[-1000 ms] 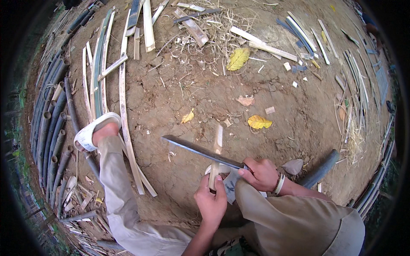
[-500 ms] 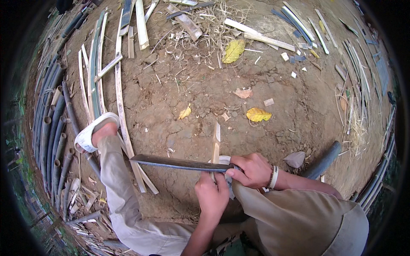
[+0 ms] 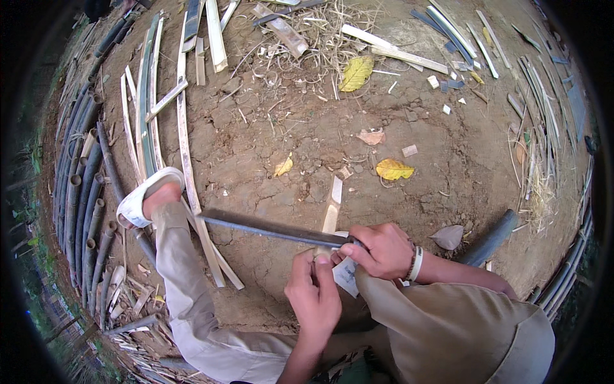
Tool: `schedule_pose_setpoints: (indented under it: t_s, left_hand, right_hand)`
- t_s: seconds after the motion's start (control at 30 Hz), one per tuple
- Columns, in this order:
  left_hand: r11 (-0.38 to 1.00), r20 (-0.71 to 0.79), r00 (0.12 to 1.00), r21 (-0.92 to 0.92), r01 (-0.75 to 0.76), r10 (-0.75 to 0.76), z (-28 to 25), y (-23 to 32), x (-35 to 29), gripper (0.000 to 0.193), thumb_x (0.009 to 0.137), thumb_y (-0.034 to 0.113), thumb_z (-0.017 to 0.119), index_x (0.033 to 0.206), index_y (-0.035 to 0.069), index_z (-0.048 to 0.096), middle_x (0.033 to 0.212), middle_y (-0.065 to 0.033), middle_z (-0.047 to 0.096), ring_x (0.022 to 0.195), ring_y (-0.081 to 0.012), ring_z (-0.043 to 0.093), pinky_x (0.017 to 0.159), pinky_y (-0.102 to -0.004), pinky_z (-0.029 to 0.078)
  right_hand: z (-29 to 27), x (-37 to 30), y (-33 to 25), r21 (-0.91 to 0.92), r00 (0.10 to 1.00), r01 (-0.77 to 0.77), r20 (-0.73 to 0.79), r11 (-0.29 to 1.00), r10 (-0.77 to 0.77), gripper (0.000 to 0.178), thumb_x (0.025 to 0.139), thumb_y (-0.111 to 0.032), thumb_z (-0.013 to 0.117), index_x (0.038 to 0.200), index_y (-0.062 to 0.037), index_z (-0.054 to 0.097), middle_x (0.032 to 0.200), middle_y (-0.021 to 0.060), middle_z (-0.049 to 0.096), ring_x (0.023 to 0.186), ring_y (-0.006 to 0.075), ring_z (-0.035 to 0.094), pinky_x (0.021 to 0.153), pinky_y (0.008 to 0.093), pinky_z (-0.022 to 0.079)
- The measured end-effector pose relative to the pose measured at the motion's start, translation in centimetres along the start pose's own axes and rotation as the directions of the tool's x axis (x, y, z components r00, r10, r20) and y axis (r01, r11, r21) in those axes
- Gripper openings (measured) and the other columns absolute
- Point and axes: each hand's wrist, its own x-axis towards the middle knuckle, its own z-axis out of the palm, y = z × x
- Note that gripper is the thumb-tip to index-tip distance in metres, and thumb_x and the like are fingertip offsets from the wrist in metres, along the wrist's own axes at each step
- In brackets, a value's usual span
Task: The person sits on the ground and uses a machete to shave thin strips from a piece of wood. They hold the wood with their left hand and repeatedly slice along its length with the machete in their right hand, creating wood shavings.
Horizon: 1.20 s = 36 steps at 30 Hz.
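My right hand [image 3: 384,251] is closed round the handle of a long dark machete [image 3: 275,229], whose blade points left across my front. Beneath the blade, my left hand [image 3: 313,287] pinches the near end of a pale bamboo strip [image 3: 332,208]. The strip runs away from me under the blade, its far end over the bare soil. The blade lies across the strip close to my left fingertips; whether it bites into the strip I cannot tell. A white patch [image 3: 346,276] shows below my right hand, beside my knee.
Dark bamboo poles [image 3: 80,205] are stacked at the left, near long split strips [image 3: 148,109]. Shavings [image 3: 320,48] and cut pieces lie at the far side. A thick dark pole [image 3: 491,238] rests at the right. My sandalled foot [image 3: 153,195] stands at the left.
The machete's handle end has come slightly nearer me, tilting the blade more. My left hand's grip has shifted, and more of the bamboo strip's width shows. The view has shifted a little.
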Motion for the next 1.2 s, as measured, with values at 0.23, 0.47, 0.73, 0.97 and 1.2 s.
schedule_pose_setpoints:
  t_s: [0.23,0.47,0.73,0.97,1.2]
  left_hand:
    - [0.939,-0.061,0.994,-0.339,0.065,-0.091,1.4,-0.1,-0.1,0.022,0.099,0.011,0.059,0.108,-0.009,0.063,0.079,-0.0076,0.066,0.067,-0.0142,0.065,0.057,-0.0269,0.057]
    - [0.859,-0.167,0.985,-0.509,-0.054,-0.037,2.2,-2.5,1.2,0.025,0.092,0.007,0.071,0.109,-0.01,0.067,0.086,-0.0116,0.069,0.077,-0.0138,0.066,0.072,-0.0285,0.057]
    - [0.742,-0.077,0.981,-0.665,0.083,-0.178,3.1,-2.8,1.0,0.033,0.089,0.003,0.073,0.117,-0.012,0.065,0.097,-0.0143,0.07,0.083,-0.0146,0.065,0.078,-0.0287,0.056]
    - [0.739,-0.083,0.978,-0.668,0.089,-0.193,4.0,-3.5,0.5,0.032,0.089,0.004,0.073,0.114,-0.013,0.065,0.107,-0.0186,0.07,0.089,-0.0142,0.065,0.082,-0.028,0.053]
    - [0.809,-0.197,0.972,-0.587,-0.012,-0.128,3.9,-3.0,0.6,0.037,0.092,0.02,0.073,0.11,-0.011,0.067,0.084,-0.0067,0.066,0.073,-0.0097,0.058,0.07,-0.0254,0.049]
  right_hand:
    - [0.0,-0.6,0.0,0.111,0.998,-0.014,-0.053,0.994,0.02,0.038,0.098,-0.038,0.053,0.09,-0.0007,0.057,0.06,0.0207,0.056,0.059,0.0422,0.06,0.054,0.0483,0.047]
    - [-1.2,-0.2,-1.0,0.11,0.999,0.025,-0.029,0.994,-0.022,0.045,0.099,-0.045,0.049,0.089,-0.0022,0.055,0.062,0.0227,0.059,0.06,0.0444,0.062,0.056,0.052,0.048]
    - [-2.2,0.4,-0.6,0.028,1.0,0.01,-0.016,1.0,-0.009,0.049,0.1,-0.046,0.047,0.082,-0.0013,0.058,0.062,0.0237,0.058,0.062,0.0453,0.062,0.058,0.0527,0.048]
    - [-3.3,0.4,0.8,0.031,0.994,-0.082,0.07,0.996,0.08,0.05,0.101,-0.045,0.045,0.083,-0.0007,0.058,0.063,0.0259,0.057,0.064,0.0452,0.062,0.059,0.0527,0.049]
    - [-3.3,0.8,0.8,0.035,0.993,-0.077,0.095,0.996,0.074,0.051,0.1,-0.048,0.047,0.083,-0.0022,0.061,0.06,0.0235,0.057,0.062,0.0455,0.061,0.058,0.0519,0.049]
